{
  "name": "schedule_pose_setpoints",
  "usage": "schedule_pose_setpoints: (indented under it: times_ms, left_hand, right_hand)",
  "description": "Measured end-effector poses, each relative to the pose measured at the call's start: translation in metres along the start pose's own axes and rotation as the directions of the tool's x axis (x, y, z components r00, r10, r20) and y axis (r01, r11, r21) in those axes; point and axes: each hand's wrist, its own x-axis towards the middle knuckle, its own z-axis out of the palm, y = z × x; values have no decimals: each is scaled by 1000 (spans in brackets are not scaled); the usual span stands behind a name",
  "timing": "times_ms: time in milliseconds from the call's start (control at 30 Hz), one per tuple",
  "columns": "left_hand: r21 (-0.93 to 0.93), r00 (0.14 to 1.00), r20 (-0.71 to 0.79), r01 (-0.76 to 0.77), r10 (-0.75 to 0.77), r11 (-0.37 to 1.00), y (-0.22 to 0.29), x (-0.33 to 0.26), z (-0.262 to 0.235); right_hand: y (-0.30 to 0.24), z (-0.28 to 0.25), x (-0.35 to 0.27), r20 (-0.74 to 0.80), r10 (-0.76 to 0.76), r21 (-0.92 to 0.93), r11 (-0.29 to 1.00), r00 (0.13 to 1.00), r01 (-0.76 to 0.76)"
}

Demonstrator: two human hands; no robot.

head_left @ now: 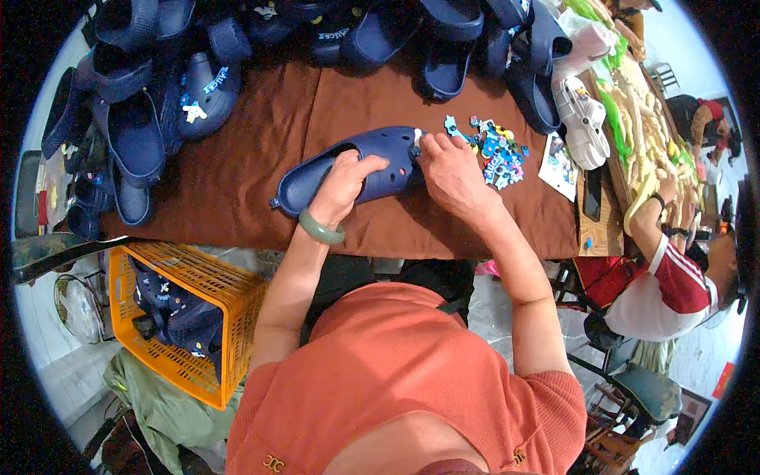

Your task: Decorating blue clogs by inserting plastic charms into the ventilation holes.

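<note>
A navy clog [307, 176] with holes in its upper lies across the brown cloth, toe to the right. My left hand [345, 184], a green bangle at its wrist, grips the clog at its opening; the thumb rests on the upper and the fingers reach inside. At the toe, my right hand [453, 170] has its fingers pinched together. A small white shoe charm [417, 137] shows at those fingertips; most of it is hidden. Just right of this hand lies a pile of loose colourful shoe charms [500, 152].
Navy clogs [131, 131] crowd the left and far side, some decorated. A white clog [583, 123], a printed card [559, 166] and a phone [592, 195] lie right. An orange crate [187, 277] holding clogs stands below left. A co-worker [665, 273] sits at right.
</note>
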Motion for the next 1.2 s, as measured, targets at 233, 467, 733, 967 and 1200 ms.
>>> schedule_pose_setpoints:
  times_ms: [233, 467, 733, 967, 1200]
  left_hand:
    - [-65, 999, 30, 36, -34, 997, 11, 0, 6]
    - [-68, 1000, 0, 15, -15, 998, -2, 5, -2]
    - [-110, 996, -15, 91, -93, 990, -7, 9, -5]
    - [-97, 994, 37, 106, -103, 990, 6, 6, 0]
    - [-98, 989, 5, 146, -146, 984, 13, 3, 2]
  right_hand:
    - [-10, 15, -2, -107, 151, 150, 980, 983, -134]
    - [40, 27, -7, -27, 400, 791, 569, 916, -225]
    - [29, 37, -5, -173, 428, 760, 631, 887, -156]
    - [38, 42, -30, -145, 609, 835, 498, 780, -234]
    - [27, 47, -90, 130, 639, 811, 372, 758, -452]
